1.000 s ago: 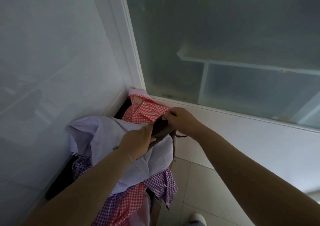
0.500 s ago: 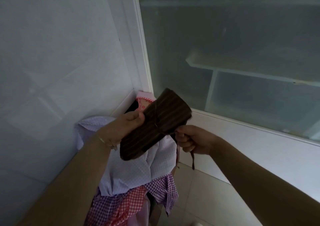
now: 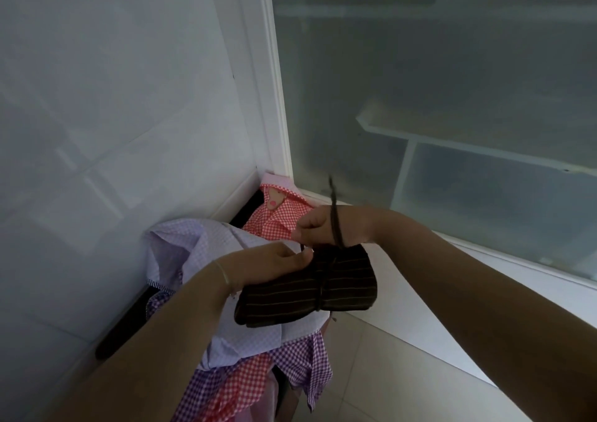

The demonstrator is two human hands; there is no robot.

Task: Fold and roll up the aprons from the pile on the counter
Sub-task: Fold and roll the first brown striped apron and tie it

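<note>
A rolled dark striped apron [image 3: 310, 287] was held above a pile of gingham aprons [image 3: 226, 260] in the corner. The left hand [image 3: 277, 263] gripped the roll's near end; the right hand [image 3: 323, 224] pinched its tie string [image 3: 336, 218], pulled upward. A frosted glass panel [image 3: 452, 98] stood behind.

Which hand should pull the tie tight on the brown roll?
Probably right: the right hand already grips the tie string, while the left hand steadies the rolled brown striped apron.

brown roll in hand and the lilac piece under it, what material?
Brown striped roll: looks like matte woven cloth, thin pale stripes, soft folded edges, bound with a matching tie. Lilac apron: light gingham-weave fabric, likely cotton, creased and draping limply.
</note>
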